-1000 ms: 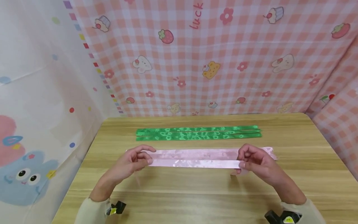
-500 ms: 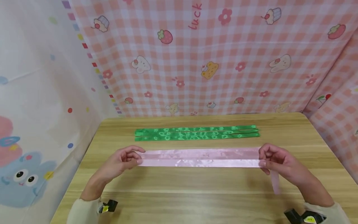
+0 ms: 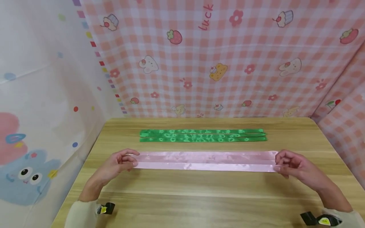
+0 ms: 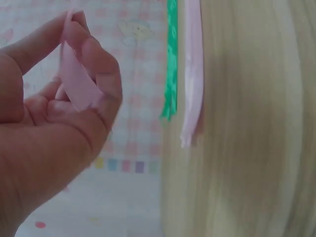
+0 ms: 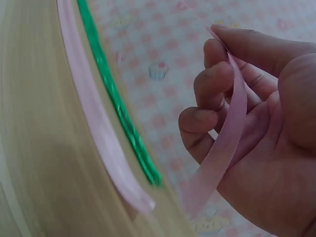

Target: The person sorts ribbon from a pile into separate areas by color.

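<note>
A pink satin ribbon point(image 3: 205, 167) is stretched straight from side to side between both hands. Its left end is pinched between thumb and fingers of my left hand point(image 3: 117, 165), with a short tail lying against the palm in the left wrist view. My right hand point(image 3: 297, 168) pinches the other end, and a loose tail point(image 5: 219, 153) hangs across its palm in the right wrist view. Just behind the held ribbon, more pink ribbon point(image 3: 199, 155) lies flat on the table, partly covered by it in the head view.
Several green ribbon strips point(image 3: 202, 135) lie side by side farther back on the wooden table point(image 3: 182, 196). A pink checked cloth point(image 3: 188, 63) hangs behind the table, and a white printed cloth point(image 3: 51, 95) hangs at the left.
My right hand has moved right and my left hand a little left, so the stretch of ribbon between them is longer. The tail hanging below my right hand no longer shows in the head view.
</note>
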`<state>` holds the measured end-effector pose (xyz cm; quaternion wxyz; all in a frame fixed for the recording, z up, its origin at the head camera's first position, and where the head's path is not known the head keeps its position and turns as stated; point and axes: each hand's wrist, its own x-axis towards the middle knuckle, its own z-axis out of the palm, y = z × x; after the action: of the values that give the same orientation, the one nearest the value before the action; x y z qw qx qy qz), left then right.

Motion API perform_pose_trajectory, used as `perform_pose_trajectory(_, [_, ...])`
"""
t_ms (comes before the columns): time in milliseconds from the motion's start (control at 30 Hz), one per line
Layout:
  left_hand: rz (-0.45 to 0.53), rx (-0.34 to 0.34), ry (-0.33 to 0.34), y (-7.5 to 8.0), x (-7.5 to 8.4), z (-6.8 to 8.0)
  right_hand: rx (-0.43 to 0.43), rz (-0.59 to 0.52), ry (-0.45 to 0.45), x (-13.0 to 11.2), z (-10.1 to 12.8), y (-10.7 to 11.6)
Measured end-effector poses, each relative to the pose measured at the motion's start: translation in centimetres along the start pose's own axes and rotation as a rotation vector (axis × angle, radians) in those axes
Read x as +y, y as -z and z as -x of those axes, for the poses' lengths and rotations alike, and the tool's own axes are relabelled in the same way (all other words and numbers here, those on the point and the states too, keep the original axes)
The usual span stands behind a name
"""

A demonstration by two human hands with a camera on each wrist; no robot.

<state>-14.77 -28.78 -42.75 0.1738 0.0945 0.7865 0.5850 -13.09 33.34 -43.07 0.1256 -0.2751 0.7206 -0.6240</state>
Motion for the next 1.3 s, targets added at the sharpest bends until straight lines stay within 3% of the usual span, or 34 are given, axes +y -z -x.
perform_pose_trajectory(333, [0.032,0.091,0.062,1.0,-1.6,0.2,0.132,0.108,-0.199,2.5,1.7,2.3])
perform_pose_trajectory(633, [-0.002,0.277,0.227,1.1,-2.9,0.0,0.241,0.210,-0.312,4.7,2.7,3.1])
perform_pose_trajectory(1000, [0.061,0.344,0.271,0.8,-3.9,0.0,0.354,0.159,-0.407,6.0,2.7,3.6])
perform_pose_trajectory(1300, [0.069,0.398,0.297,0.6,-4.5,-0.2,0.409,0.204,-0.429,6.9,2.6,3.2])
